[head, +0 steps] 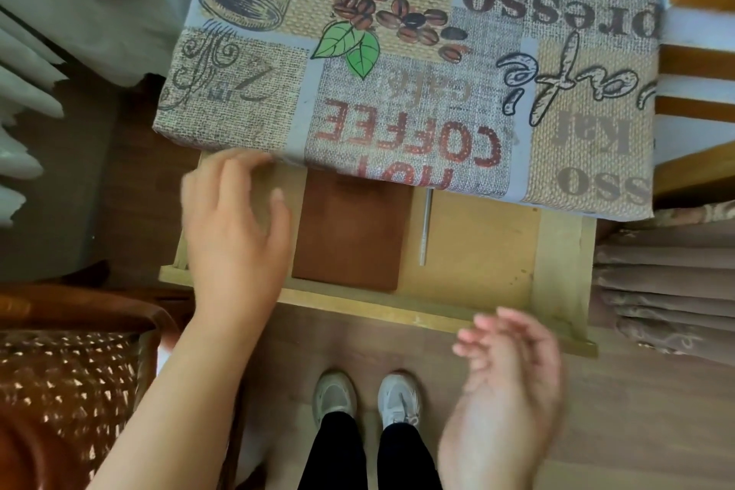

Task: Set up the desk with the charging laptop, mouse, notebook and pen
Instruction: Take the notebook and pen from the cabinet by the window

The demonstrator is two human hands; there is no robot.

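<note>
The right hand (505, 382) hangs nearest the lens, blurred, fingers loose and holding nothing, in front of the pulled-out drawer (397, 310). Above it spreads the desk (417, 52) under its coffee-print cloth. The left hand (234, 227) hovers over the drawer's left end, fingers spread, empty. Inside lie the brown notebook (350, 235) and, just right of it, the thin pen (424, 229).
</note>
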